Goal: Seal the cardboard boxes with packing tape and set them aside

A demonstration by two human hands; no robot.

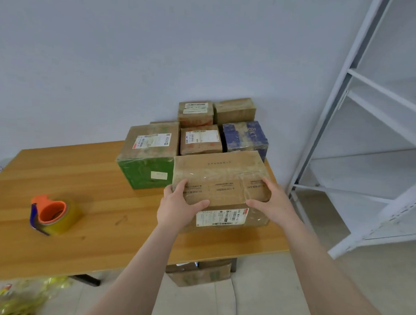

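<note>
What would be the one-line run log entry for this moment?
object: taped box | left grip: holds box | right grip: holds box | tape roll: lying on table, untouched

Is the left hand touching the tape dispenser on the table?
Apart. The head view shows bare wooden table between the tape dispenser and the left hand, which grips the front cardboard box instead.

Plain pale blue-grey wall (135, 48), evenly lit. Wooden table (95, 172) with orange-brown top, far edge at the wall; dark leg (87, 279) under near edge. White metal shelf rack (346, 91) beside table's right edge. Pale floor (268, 289).
</note>
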